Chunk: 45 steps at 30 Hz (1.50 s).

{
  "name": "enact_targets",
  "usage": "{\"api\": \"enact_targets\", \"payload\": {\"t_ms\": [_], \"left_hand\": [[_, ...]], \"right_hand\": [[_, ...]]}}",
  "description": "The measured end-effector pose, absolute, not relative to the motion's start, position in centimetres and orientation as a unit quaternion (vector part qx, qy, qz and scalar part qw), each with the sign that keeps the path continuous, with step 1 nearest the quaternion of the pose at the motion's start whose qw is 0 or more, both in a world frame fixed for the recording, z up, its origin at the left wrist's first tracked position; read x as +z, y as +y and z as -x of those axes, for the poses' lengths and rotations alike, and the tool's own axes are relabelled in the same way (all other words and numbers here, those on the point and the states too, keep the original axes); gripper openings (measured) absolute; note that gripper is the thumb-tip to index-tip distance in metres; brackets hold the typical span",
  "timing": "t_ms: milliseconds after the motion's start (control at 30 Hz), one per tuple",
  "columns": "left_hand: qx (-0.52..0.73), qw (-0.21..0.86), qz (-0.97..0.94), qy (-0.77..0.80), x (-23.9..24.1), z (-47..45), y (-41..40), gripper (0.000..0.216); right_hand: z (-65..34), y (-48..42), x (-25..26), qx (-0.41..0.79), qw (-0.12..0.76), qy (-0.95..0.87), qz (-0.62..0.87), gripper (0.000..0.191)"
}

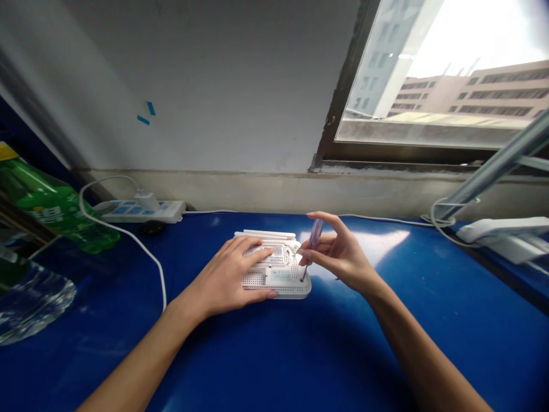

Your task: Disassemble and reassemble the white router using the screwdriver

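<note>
A white router (281, 290) lies underside up on the blue table, its vent holes and label showing and its folded antennas along the far edge. My left hand (231, 274) grips it from the left, fingers spread over the top and thumb at the near edge. My right hand (343, 252) holds a screwdriver (316, 233) with a clear purple handle, upright and slightly tilted. Its thin shaft reaches down to a hole near the router's right near corner. Whether a screw sits under the tip cannot be made out.
On the left stand a green bottle (55, 200) and a clear bottle (34, 303). A power strip (167, 211) with a plug and white cable (148, 252) lies by the wall, near a dark round object (152, 228). A metal pole (484, 171) and white device (506, 237) are at right.
</note>
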State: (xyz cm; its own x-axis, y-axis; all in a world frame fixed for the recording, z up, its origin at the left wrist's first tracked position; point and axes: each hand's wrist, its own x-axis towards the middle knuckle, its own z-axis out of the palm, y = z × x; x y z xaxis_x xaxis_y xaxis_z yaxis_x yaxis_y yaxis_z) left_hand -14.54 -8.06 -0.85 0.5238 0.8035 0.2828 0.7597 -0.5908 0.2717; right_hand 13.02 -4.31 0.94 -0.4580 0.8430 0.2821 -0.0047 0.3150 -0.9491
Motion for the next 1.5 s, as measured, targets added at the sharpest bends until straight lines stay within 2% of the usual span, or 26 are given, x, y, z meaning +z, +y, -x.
{"api": "enact_targets", "payload": {"t_ms": [100, 300, 433, 700, 833, 967, 1100, 1267, 1367, 1433, 1500], "left_hand": [[0.19, 0.056, -0.872, 0.449, -0.8, 14.5, -8.1, 0.074], [0.195, 0.064, -0.872, 0.444, -0.8, 14.6, -8.0, 0.075], [0.179, 0.059, -0.874, 0.447, -0.8, 14.6, -7.9, 0.078], [0.176, 0.061, -0.875, 0.447, -0.7, 14.7, -8.0, 0.078], [0.181, 0.061, -0.874, 0.447, -0.8, 14.7, -8.0, 0.078], [0.19, 0.067, -0.872, 0.445, -0.8, 14.7, -7.9, 0.078], [0.177, 0.066, -0.875, 0.446, -0.9, 14.7, -7.8, 0.08], [0.168, 0.068, -0.874, 0.451, -0.8, 14.7, -7.8, 0.082], [0.166, 0.072, -0.873, 0.453, -0.7, 14.7, -7.9, 0.082], [0.168, 0.073, -0.872, 0.454, -0.7, 14.7, -8.0, 0.082], [0.17, 0.071, -0.873, 0.452, -0.7, 14.7, -8.0, 0.082]], "right_hand": [[-12.7, -4.9, 1.1, 0.444, 0.396, -0.744, 0.305, 0.061], [-12.0, -6.6, 2.6, 0.213, 0.381, -0.856, 0.278, 0.05], [-12.3, -7.3, 3.9, 0.196, 0.408, -0.853, 0.259, 0.034], [-12.9, -7.1, 4.2, 0.119, 0.462, -0.833, 0.281, 0.02], [-13.1, -7.0, 4.3, 0.081, 0.445, -0.853, 0.26, 0.029], [-13.0, -7.2, 4.6, 0.136, 0.409, -0.872, 0.231, 0.048], [-13.0, -7.1, 4.6, 0.163, 0.449, -0.85, 0.221, 0.035], [-13.6, -6.7, 4.1, 0.092, 0.462, -0.845, 0.253, 0.019], [-13.8, -6.8, 4.1, 0.077, 0.435, -0.862, 0.248, 0.03], [-13.8, -7.0, 4.2, 0.105, 0.409, -0.874, 0.24, 0.042], [-13.7, -7.1, 4.3, 0.134, 0.406, -0.873, 0.235, 0.045]]}}
